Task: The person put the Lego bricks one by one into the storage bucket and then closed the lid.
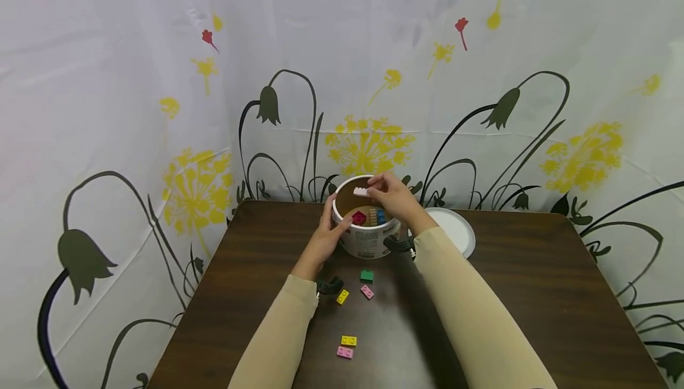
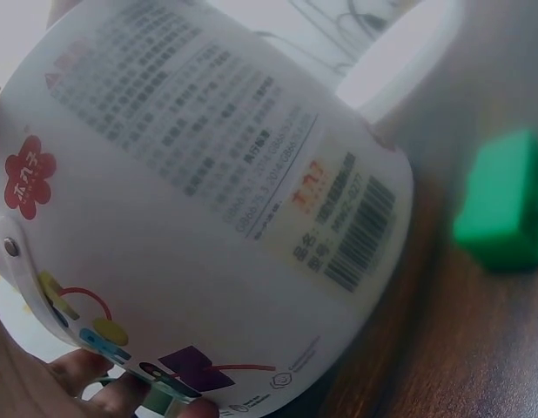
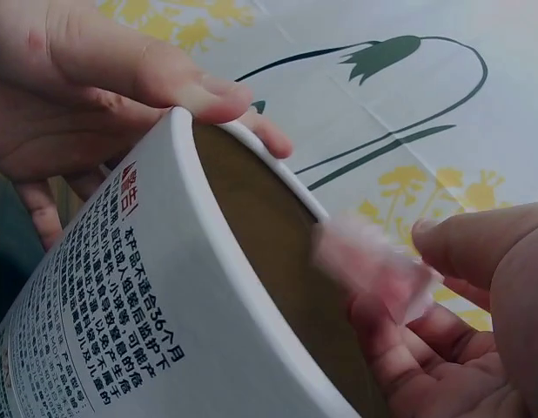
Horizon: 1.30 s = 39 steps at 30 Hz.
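Observation:
A white round bucket (image 1: 366,243) with printed labels stands tilted toward the person at the table's far side. My left hand (image 1: 323,236) grips its left side, and in the right wrist view the thumb lies over the rim (image 3: 252,287). Between thumb and fingers, my right hand (image 1: 396,199) pinches a pale pink toy brick (image 1: 360,192) over the bucket's mouth; this brick (image 3: 373,266) looks blurred in the right wrist view. Inside the bucket show a dark red brick (image 1: 358,218), a tan brick (image 1: 373,217) and a blue brick (image 1: 381,217).
In front of the bucket lie a green brick (image 1: 366,276), a pink brick (image 1: 367,292) and a yellow brick (image 1: 342,297). Nearer the person are another yellow brick (image 1: 349,341) and pink brick (image 1: 345,352). A white lid (image 1: 456,231) lies right of the bucket, before a flowered curtain (image 1: 342,50).

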Motion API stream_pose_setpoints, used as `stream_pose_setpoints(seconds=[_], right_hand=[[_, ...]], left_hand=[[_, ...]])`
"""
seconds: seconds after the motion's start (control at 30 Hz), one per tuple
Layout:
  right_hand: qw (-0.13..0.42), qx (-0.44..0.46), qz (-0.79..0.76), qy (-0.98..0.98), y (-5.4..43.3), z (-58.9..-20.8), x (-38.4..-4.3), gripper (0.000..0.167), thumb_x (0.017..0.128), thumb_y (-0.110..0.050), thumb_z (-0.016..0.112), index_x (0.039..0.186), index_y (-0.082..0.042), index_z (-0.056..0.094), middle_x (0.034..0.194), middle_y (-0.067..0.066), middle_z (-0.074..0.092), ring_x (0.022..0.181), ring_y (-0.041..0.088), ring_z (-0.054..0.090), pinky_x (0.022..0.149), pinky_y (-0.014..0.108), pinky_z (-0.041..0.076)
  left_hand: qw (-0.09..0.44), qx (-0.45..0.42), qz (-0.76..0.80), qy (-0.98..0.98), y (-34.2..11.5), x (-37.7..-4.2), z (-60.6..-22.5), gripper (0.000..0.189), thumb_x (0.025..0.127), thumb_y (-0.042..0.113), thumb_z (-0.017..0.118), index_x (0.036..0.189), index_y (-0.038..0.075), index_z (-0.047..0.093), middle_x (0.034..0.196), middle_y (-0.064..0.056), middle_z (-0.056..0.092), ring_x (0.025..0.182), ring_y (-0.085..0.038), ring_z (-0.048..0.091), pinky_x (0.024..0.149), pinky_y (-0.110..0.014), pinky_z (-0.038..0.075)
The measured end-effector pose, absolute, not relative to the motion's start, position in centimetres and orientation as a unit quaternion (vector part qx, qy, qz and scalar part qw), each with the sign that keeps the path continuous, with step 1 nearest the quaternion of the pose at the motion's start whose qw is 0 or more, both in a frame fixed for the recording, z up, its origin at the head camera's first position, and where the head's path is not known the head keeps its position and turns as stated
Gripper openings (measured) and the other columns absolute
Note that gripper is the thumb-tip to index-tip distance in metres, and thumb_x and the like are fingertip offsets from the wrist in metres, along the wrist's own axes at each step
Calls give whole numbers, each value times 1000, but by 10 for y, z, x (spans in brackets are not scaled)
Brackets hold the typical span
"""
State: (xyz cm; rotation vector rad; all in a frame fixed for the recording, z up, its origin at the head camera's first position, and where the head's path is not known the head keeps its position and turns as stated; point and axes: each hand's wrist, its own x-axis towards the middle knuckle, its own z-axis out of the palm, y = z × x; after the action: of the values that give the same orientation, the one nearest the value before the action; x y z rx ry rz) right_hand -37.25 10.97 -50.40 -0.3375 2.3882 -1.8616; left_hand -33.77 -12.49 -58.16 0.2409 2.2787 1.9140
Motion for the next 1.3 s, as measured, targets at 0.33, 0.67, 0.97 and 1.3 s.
stream_pose_setpoints(seconds=[0.33, 0.67, 0.97, 1.3], right_hand=[[53, -127, -630, 765, 108, -507, -372, 36, 113, -16, 61, 142, 4, 54, 127, 21, 64, 125, 48, 66, 114, 59, 53], [42, -143, -629, 763, 111, -511, -374, 35, 113, -16, 60, 140, 6, 55, 123, 20, 65, 114, 34, 70, 113, 61, 52], [33, -150, -619, 770, 113, -512, -373, 35, 114, -19, 60, 139, 4, 56, 128, 24, 66, 118, 39, 68, 113, 59, 54], [26, -147, -621, 769, 111, -509, -372, 37, 113, -18, 61, 141, 6, 57, 123, 21, 68, 121, 47, 67, 110, 55, 56]], left_hand=[[77, 90, 638, 761, -128, -337, -587, 80, 108, 50, 66, 168, 59, 14, 183, -6, 10, 171, -35, 9, 134, -68, 13], [91, 84, 636, 762, -129, -339, -585, 82, 107, 52, 66, 169, 57, 11, 184, -6, 6, 171, -34, 7, 135, -66, 12], [92, 76, 635, 763, -127, -339, -585, 78, 107, 52, 66, 167, 60, 15, 183, -7, 9, 171, -37, 9, 134, -69, 12], [87, 75, 636, 763, -128, -337, -583, 78, 107, 52, 66, 166, 62, 16, 182, -9, 12, 170, -39, 10, 133, -71, 13]])
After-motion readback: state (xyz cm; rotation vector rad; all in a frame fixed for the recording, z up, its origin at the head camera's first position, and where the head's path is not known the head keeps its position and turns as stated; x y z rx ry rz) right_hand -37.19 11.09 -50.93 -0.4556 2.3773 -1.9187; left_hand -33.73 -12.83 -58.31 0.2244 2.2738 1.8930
